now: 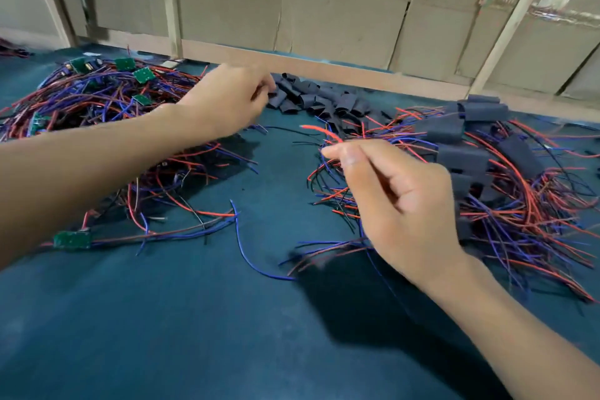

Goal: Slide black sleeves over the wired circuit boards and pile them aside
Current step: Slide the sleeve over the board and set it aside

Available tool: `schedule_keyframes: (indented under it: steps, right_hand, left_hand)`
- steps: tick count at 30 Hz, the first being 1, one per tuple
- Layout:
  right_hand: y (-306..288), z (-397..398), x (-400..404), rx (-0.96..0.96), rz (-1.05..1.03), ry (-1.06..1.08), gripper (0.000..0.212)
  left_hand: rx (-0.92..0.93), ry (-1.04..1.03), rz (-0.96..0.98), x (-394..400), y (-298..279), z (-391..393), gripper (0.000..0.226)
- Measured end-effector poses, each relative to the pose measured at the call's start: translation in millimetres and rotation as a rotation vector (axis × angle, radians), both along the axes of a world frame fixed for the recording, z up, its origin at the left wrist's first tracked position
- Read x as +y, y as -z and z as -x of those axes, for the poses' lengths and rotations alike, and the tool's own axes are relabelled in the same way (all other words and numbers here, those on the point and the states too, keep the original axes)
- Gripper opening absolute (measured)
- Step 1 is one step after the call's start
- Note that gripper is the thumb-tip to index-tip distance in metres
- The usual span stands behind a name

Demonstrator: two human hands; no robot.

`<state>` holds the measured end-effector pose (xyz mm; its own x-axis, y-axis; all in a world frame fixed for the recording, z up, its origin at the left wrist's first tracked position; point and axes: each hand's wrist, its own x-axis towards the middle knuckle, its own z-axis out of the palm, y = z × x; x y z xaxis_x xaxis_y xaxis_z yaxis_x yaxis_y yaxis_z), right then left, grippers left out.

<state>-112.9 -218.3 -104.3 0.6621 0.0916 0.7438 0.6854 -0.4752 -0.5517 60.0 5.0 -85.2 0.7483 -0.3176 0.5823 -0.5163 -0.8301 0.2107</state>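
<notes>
Hands at work on green bench (201, 318) | left hand (227, 97) pinches a black sleeve (276, 96) from loose heap, upper centre | right hand (389, 201) pinches red-blue wires (321, 133), board unseen | sleeved pile (470, 153) right | next: likely threading wires into sleeve

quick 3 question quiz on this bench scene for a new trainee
1. True or false: the left hand is reaching into the heap of empty black sleeves.
2. Which side of the green mat holds the sleeved boards? A left B right
3. Fill in: the right hand hovers over red and blue ____.

Key: 1 true; 2 B; 3 wires
</notes>
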Motion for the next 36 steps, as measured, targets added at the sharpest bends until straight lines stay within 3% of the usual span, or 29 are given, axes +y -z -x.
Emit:
schedule_keyframes:
  steps: [5, 10, 13, 17, 25, 27, 32, 36]
  right_hand:
    - [13.8, 6.9, 10.3, -0.204, 0.205, 0.061, 0.031]
    - [15.2, 8.3, 11.2, -0.199, 0.181, 0.048, 0.030]
    - [13.3, 8.4, 10.8, -0.176, 0.168, 0.038, 0.030]
    - [13.2, 8.2, 11.5, -0.138, 0.175, 0.019, 0.032]
    - [14.6, 6.1, 9.2, -0.123, 0.189, 0.013, 0.033]
    - [15.2, 4.6, 7.0, -0.128, 0.201, 0.013, 0.032]
    - [13.4, 2.6, 3.9, -0.159, 0.206, 0.006, 0.030]
    - [12.8, 4.8, 5.7, -0.172, 0.209, -0.005, 0.029]
  left_hand:
    - [0.203, -0.117, -0.388, -7.0, -6.2, -55.6, 0.038]
    - [0.400, -0.329, -0.653, -2.5, 22.9, -68.0, 0.041]
    - [0.336, -0.330, -0.647, -3.8, 29.8, -70.0, 0.036]
    - [0.401, -0.325, -0.549, -6.0, 19.1, -67.6, 0.025]
    - [0.405, -0.499, -0.328, -11.9, 16.2, -83.7, 0.066]
    - [0.433, -0.533, -0.266, -7.9, 14.5, -90.9, 0.063]
    - [0.563, -0.465, -0.409, 3.6, 10.3, -97.9, 0.045]
    - [0.419, -0.374, -0.471, 0.4, 18.3, -93.0, 0.036]
